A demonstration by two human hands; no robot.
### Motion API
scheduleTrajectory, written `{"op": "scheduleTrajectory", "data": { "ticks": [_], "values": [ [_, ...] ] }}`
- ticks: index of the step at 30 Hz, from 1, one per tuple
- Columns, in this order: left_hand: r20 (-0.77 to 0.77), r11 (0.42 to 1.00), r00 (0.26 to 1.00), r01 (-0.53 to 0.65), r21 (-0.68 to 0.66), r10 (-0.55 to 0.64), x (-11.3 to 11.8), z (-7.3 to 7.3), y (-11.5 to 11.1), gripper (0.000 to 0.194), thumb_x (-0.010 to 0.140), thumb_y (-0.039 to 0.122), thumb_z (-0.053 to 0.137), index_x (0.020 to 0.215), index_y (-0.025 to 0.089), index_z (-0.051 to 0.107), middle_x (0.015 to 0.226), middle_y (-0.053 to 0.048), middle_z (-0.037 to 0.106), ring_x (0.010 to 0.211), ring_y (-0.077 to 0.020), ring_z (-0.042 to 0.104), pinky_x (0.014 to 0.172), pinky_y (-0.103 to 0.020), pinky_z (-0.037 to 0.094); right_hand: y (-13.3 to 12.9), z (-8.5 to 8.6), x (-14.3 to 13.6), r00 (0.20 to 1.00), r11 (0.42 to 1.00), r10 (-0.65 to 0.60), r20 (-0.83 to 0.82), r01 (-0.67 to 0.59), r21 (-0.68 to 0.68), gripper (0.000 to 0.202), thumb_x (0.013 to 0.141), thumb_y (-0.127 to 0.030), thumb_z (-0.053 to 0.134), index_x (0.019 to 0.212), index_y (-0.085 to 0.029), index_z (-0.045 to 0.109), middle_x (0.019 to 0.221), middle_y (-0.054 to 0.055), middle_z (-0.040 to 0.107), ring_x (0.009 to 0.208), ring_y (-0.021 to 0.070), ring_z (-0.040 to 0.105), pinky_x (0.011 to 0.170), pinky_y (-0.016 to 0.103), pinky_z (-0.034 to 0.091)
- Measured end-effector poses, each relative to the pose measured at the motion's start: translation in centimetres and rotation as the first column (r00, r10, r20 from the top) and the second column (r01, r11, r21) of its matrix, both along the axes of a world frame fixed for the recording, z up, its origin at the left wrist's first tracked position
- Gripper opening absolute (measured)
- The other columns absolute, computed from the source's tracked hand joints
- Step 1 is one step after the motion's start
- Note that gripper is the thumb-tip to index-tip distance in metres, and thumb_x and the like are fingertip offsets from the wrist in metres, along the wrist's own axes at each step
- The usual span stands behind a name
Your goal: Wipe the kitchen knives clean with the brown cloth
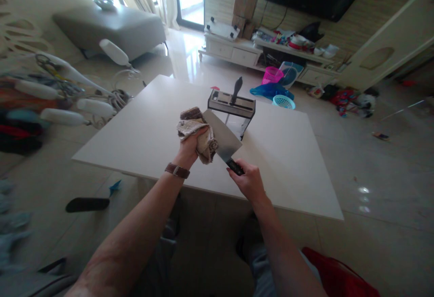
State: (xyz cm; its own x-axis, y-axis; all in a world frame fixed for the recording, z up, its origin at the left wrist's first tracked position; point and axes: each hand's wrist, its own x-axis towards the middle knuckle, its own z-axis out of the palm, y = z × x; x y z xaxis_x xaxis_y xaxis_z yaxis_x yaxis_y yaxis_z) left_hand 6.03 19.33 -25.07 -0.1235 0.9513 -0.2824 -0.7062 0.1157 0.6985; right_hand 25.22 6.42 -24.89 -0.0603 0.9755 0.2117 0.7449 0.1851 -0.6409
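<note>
My left hand (190, 148) grips a bunched beige and brown cloth (205, 144) above the white table (142, 139). The cloth lies against the left edge of a wide metal blade (222, 136). My right hand (250, 179) is closed around the black handle (235, 167) of that blade, which tilts up to the left. Behind the blade, on the table, stands a black-framed box with clear sides (231, 102); a black handle (236, 90) sticks up from its top.
Beyond the table are a light blue basket (284, 102), a blue bag (271, 91) and a pink basket (272, 75) near a white cabinet (246, 55). White padded arms with cables (64, 117) stand left. A red bag (339, 274) lies at lower right.
</note>
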Motion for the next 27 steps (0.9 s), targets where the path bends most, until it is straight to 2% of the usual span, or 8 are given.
{"op": "scheduleTrajectory", "data": {
  "ticks": [7,12,17,20,23,27],
  "values": [
    [-0.029,0.995,0.994,-0.102,0.000,0.102,-1.2,-0.6,1.0,0.033,0.063,0.015,0.089,0.091,0.020,0.075,0.094,-0.002,0.078,0.083,-0.0189,0.073,0.079,-0.032,0.063,-0.5,0.0,0.3,0.999,0.999,0.040,0.036,-0.040,-0.005,0.012,0.091,-0.033,0.067,0.085,-0.024,0.069,0.075,0.001,0.069,0.067,0.0174,0.061,0.066,0.026,0.041],
    [0.031,1.000,1.000,0.001,0.011,-0.001,-0.1,-0.3,0.2,0.031,0.066,0.021,0.090,0.093,0.020,0.074,0.091,-0.002,0.078,0.083,-0.0188,0.073,0.081,-0.033,0.063,-0.5,0.2,0.1,0.999,1.000,0.001,0.050,0.000,-0.005,0.012,0.092,-0.032,0.066,0.083,-0.024,0.068,0.074,0.001,0.069,0.067,0.0177,0.061,0.066,0.026,0.040],
    [0.061,0.995,0.994,0.094,-0.020,-0.092,2.3,0.2,-2.3,0.035,0.063,0.020,0.091,0.095,0.018,0.075,0.095,-0.003,0.079,0.081,-0.0175,0.073,0.079,-0.031,0.062,-0.5,0.3,0.0,0.999,1.000,-0.023,0.022,0.024,-0.012,0.010,0.092,-0.031,0.064,0.086,-0.024,0.069,0.074,0.001,0.068,0.067,0.0181,0.061,0.066,0.026,0.040],
    [0.058,0.994,0.992,0.111,-0.016,-0.110,2.8,0.3,-3.3,0.039,0.062,0.018,0.092,0.098,0.019,0.076,0.100,-0.002,0.079,0.084,-0.0186,0.073,0.082,-0.033,0.062,-0.7,0.3,-0.1,1.000,1.000,-0.018,0.001,0.018,-0.018,0.010,0.093,-0.032,0.065,0.090,-0.024,0.070,0.075,0.001,0.069,0.067,0.0179,0.062,0.066,0.026,0.041],
    [0.079,0.996,0.993,0.089,-0.028,-0.086,2.3,0.0,-3.3,0.040,0.063,0.018,0.092,0.100,0.020,0.076,0.100,-0.002,0.079,0.085,-0.0194,0.074,0.084,-0.034,0.063,-0.8,0.2,-0.3,1.000,1.000,0.011,0.014,-0.010,-0.017,0.009,0.093,-0.032,0.066,0.094,-0.024,0.071,0.080,0.002,0.072,0.071,0.0189,0.064,0.069,0.026,0.042],
    [0.112,0.998,0.993,0.050,-0.031,-0.047,1.4,-0.7,-2.0,0.039,0.065,0.017,0.091,0.101,0.018,0.075,0.097,-0.004,0.079,0.085,-0.0191,0.074,0.086,-0.033,0.063,-0.7,0.1,-0.5,0.999,1.000,0.024,0.047,-0.023,-0.007,0.009,0.093,-0.031,0.067,0.094,-0.024,0.072,0.082,0.003,0.074,0.073,0.0194,0.066,0.069,0.027,0.042]
  ]
}}
